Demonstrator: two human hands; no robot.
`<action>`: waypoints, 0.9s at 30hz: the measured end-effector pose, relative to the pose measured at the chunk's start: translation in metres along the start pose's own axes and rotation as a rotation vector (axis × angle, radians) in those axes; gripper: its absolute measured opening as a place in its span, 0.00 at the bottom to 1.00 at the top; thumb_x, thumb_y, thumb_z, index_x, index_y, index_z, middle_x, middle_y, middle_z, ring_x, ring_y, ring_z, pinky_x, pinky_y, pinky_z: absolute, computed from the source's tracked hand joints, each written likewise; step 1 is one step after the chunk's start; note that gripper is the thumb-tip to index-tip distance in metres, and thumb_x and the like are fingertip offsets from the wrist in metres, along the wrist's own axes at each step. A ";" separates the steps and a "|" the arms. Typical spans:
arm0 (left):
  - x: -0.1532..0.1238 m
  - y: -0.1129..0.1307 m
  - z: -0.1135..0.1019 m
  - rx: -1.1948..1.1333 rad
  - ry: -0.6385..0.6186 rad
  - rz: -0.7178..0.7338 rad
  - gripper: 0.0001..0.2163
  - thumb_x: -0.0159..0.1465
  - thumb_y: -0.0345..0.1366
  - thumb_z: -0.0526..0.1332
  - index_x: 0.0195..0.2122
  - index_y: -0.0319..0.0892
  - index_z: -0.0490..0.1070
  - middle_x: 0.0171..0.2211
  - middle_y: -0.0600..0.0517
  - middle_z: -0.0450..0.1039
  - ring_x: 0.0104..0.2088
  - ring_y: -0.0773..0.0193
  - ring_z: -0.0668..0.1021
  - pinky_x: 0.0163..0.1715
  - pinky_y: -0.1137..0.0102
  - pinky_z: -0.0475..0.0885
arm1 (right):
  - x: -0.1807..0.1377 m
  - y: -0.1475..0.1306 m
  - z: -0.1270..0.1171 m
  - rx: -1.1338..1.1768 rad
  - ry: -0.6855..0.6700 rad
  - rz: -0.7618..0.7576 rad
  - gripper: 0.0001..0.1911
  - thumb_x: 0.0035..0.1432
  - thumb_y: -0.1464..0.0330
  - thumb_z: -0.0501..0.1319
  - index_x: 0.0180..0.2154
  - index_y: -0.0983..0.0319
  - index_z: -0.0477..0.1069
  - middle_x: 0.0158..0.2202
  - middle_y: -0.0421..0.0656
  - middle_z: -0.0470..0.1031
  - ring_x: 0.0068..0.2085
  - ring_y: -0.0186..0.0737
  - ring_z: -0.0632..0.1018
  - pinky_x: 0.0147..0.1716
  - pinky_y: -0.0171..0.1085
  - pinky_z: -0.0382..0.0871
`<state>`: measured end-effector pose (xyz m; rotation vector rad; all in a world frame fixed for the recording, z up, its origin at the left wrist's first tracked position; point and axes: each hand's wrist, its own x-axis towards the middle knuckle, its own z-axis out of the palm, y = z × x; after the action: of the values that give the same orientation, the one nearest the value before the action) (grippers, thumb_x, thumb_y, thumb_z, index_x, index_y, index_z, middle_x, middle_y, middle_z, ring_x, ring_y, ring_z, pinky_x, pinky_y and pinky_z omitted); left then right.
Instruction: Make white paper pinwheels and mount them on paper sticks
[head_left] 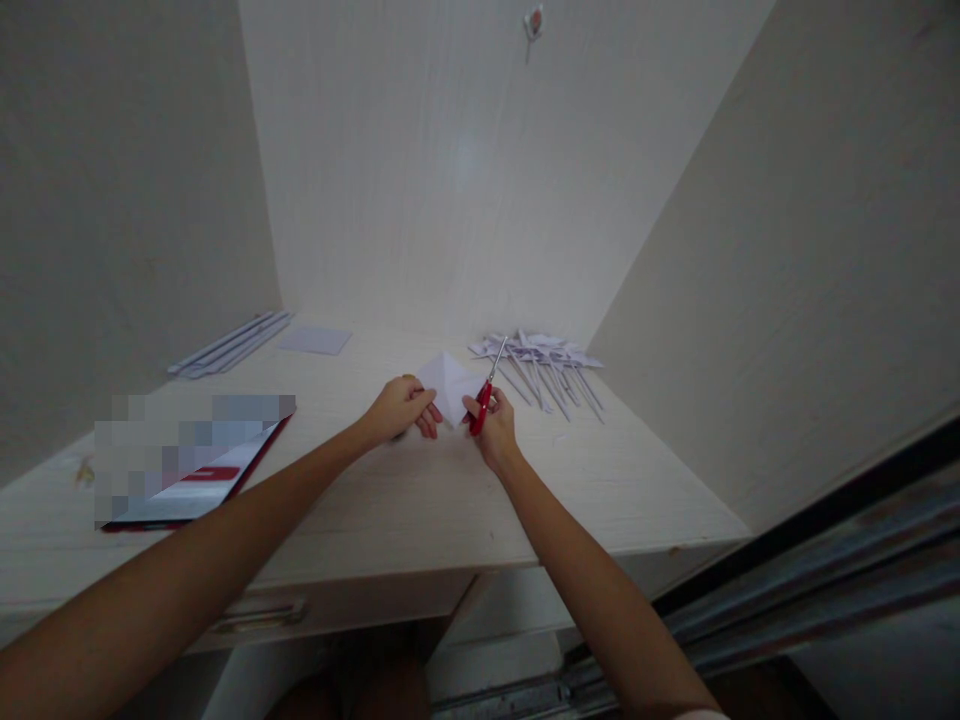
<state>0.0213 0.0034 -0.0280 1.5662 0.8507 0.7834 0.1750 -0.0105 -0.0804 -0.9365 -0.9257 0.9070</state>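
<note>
A creased white square of paper (445, 384) is held above the front part of the desk, one corner pointing toward me. My left hand (403, 408) pinches its left corner between thumb and fingers. On the other side, my right hand (496, 430) holds red-handled scissors (482, 405), their blades pointing up and away. The right thumb is at the paper's right corner, and whether it grips the paper too is hard to make out. Scissor blades look closed and lie beside the sheet rather than across it.
Behind my right hand lies a pile of paper pinwheel-like shapes on thin sticks (547, 360). Rolled paper sticks (229, 345) rest at the back left, beside a flat paper sheet (315, 340). A red-edged folder or tablet (262, 455) lies left. Walls enclose the desk (360, 540) on three sides.
</note>
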 end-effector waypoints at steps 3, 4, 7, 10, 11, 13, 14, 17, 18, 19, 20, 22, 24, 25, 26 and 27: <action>0.000 -0.001 -0.001 -0.009 0.018 0.014 0.16 0.62 0.26 0.48 0.18 0.35 0.63 0.13 0.47 0.71 0.13 0.65 0.74 0.15 0.74 0.67 | -0.001 -0.001 0.000 0.013 -0.005 0.000 0.17 0.40 0.66 0.66 0.31 0.61 0.60 0.20 0.31 0.68 0.16 0.27 0.68 0.12 0.27 0.58; 0.001 -0.002 -0.001 -0.013 0.028 0.021 0.15 0.62 0.26 0.48 0.18 0.35 0.63 0.13 0.47 0.71 0.13 0.65 0.74 0.15 0.74 0.67 | -0.001 -0.001 0.000 0.018 -0.007 -0.001 0.17 0.40 0.66 0.66 0.31 0.61 0.60 0.20 0.31 0.68 0.16 0.27 0.69 0.13 0.27 0.58; 0.002 -0.003 -0.003 -0.031 0.063 0.043 0.15 0.62 0.26 0.48 0.18 0.37 0.62 0.13 0.47 0.71 0.13 0.65 0.74 0.16 0.73 0.68 | -0.001 -0.001 0.000 0.032 -0.014 -0.011 0.16 0.40 0.67 0.67 0.30 0.62 0.61 0.19 0.31 0.67 0.18 0.28 0.70 0.15 0.28 0.61; 0.003 -0.004 -0.004 -0.051 0.078 0.055 0.14 0.62 0.26 0.50 0.19 0.37 0.62 0.12 0.48 0.71 0.13 0.65 0.74 0.17 0.73 0.69 | -0.003 -0.002 0.001 0.049 -0.022 -0.019 0.16 0.40 0.68 0.67 0.29 0.62 0.61 0.20 0.32 0.68 0.19 0.27 0.70 0.18 0.28 0.62; 0.003 -0.004 -0.005 -0.057 0.074 0.054 0.13 0.61 0.26 0.51 0.19 0.36 0.62 0.13 0.48 0.71 0.14 0.65 0.74 0.17 0.73 0.69 | -0.003 -0.003 0.001 0.056 -0.021 -0.019 0.16 0.40 0.68 0.67 0.29 0.62 0.62 0.20 0.32 0.68 0.19 0.27 0.70 0.18 0.28 0.61; 0.003 -0.004 -0.006 -0.070 0.062 0.045 0.11 0.60 0.26 0.54 0.20 0.35 0.65 0.14 0.47 0.72 0.15 0.65 0.75 0.18 0.73 0.69 | -0.003 -0.005 0.002 0.078 -0.013 -0.017 0.15 0.40 0.69 0.67 0.29 0.62 0.62 0.20 0.32 0.68 0.19 0.27 0.70 0.18 0.28 0.61; 0.003 -0.005 -0.007 -0.078 0.057 0.039 0.10 0.59 0.25 0.55 0.20 0.34 0.66 0.14 0.47 0.72 0.15 0.65 0.75 0.19 0.73 0.70 | -0.003 -0.006 0.002 0.094 -0.003 -0.014 0.15 0.40 0.69 0.67 0.29 0.62 0.62 0.21 0.32 0.67 0.19 0.26 0.69 0.18 0.28 0.61; 0.002 -0.003 -0.007 -0.104 0.063 0.021 0.08 0.58 0.25 0.56 0.22 0.32 0.68 0.15 0.46 0.73 0.17 0.65 0.76 0.20 0.74 0.70 | -0.002 -0.008 0.003 0.146 0.028 0.000 0.15 0.39 0.69 0.67 0.29 0.61 0.62 0.21 0.31 0.66 0.19 0.25 0.68 0.20 0.28 0.62; 0.002 -0.003 -0.007 -0.111 0.070 0.014 0.07 0.58 0.25 0.56 0.23 0.31 0.68 0.16 0.46 0.73 0.17 0.65 0.76 0.21 0.74 0.70 | -0.002 -0.009 0.003 0.159 0.036 0.007 0.15 0.39 0.69 0.67 0.29 0.61 0.61 0.21 0.31 0.66 0.19 0.25 0.67 0.20 0.28 0.62; 0.002 -0.001 -0.007 -0.118 0.077 0.006 0.07 0.58 0.25 0.57 0.23 0.31 0.69 0.16 0.46 0.73 0.17 0.65 0.76 0.21 0.74 0.70 | -0.002 -0.010 0.004 0.169 0.039 0.015 0.16 0.38 0.69 0.67 0.29 0.61 0.61 0.21 0.31 0.66 0.19 0.24 0.67 0.20 0.28 0.62; 0.002 0.000 -0.007 -0.123 0.086 -0.001 0.07 0.58 0.25 0.57 0.23 0.31 0.68 0.16 0.46 0.74 0.17 0.65 0.76 0.21 0.74 0.70 | -0.003 -0.010 0.004 0.175 0.039 0.023 0.16 0.38 0.69 0.67 0.29 0.61 0.61 0.21 0.31 0.66 0.19 0.25 0.67 0.20 0.28 0.62; 0.001 0.002 -0.005 -0.132 0.105 -0.014 0.09 0.58 0.25 0.57 0.21 0.32 0.67 0.16 0.45 0.73 0.17 0.65 0.76 0.21 0.73 0.70 | -0.004 -0.011 0.005 0.178 0.035 0.040 0.16 0.38 0.69 0.67 0.28 0.61 0.61 0.21 0.31 0.66 0.19 0.25 0.68 0.19 0.28 0.62; 0.000 0.003 -0.004 -0.143 0.127 -0.020 0.10 0.59 0.25 0.56 0.20 0.34 0.65 0.16 0.46 0.74 0.17 0.65 0.76 0.22 0.73 0.70 | -0.005 -0.012 0.006 0.175 0.027 0.050 0.16 0.38 0.70 0.67 0.28 0.61 0.62 0.21 0.31 0.66 0.18 0.25 0.68 0.18 0.28 0.61; 0.000 0.003 -0.004 -0.149 0.135 -0.021 0.11 0.59 0.26 0.56 0.19 0.35 0.64 0.16 0.46 0.74 0.17 0.65 0.76 0.22 0.73 0.70 | -0.005 -0.011 0.006 0.172 0.023 0.052 0.16 0.38 0.70 0.67 0.28 0.61 0.62 0.21 0.31 0.67 0.18 0.25 0.68 0.18 0.28 0.61; 0.000 0.003 -0.004 -0.154 0.141 -0.023 0.11 0.60 0.26 0.56 0.19 0.35 0.63 0.17 0.46 0.74 0.17 0.65 0.76 0.22 0.73 0.71 | -0.005 -0.011 0.005 0.169 0.018 0.051 0.16 0.38 0.70 0.68 0.28 0.62 0.62 0.21 0.31 0.67 0.18 0.25 0.69 0.18 0.28 0.61; 0.000 0.003 -0.004 -0.159 0.143 -0.025 0.12 0.60 0.27 0.55 0.19 0.36 0.63 0.17 0.46 0.74 0.17 0.65 0.76 0.23 0.72 0.71 | -0.005 -0.011 0.005 0.166 0.013 0.049 0.16 0.38 0.70 0.68 0.28 0.62 0.62 0.21 0.31 0.67 0.18 0.25 0.69 0.18 0.28 0.61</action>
<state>0.0189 0.0052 -0.0244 1.3699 0.8872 0.9306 0.1710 -0.0174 -0.0702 -0.8249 -0.8057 1.0025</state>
